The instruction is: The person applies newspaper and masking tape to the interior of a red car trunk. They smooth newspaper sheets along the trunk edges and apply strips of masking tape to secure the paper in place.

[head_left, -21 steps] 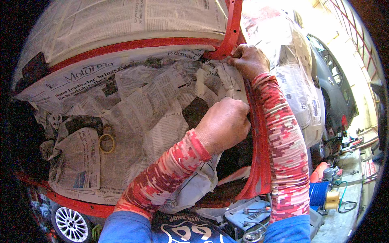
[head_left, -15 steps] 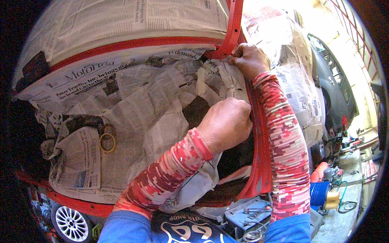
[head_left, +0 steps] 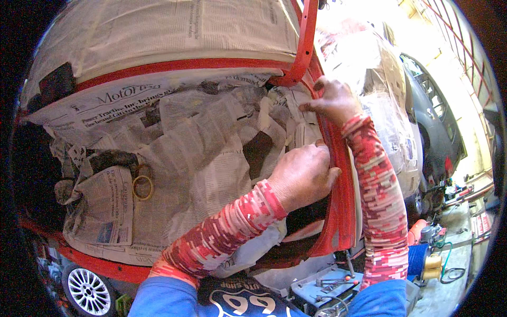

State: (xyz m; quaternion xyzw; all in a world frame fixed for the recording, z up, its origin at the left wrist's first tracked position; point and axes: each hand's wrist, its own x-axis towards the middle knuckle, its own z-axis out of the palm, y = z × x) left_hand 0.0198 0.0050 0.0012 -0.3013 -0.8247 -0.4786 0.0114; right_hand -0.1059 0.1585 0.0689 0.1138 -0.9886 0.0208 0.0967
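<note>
Centre-right, the bare left hand [head_left: 305, 173] curls (grip hidden) by creased grey newsprint [head_left: 211, 129], perhaps steadying it; above, the bare right hand [head_left: 339, 100] gapes, seemingly empty, at the red metal rim [head_left: 340, 211].

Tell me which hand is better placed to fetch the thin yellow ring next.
Probably the left hand: it is nearer the thin yellow ring, and its forearm reaches over the black-printed newspaper where that lies. The right hand is farther off, at the red metal frame.
</note>
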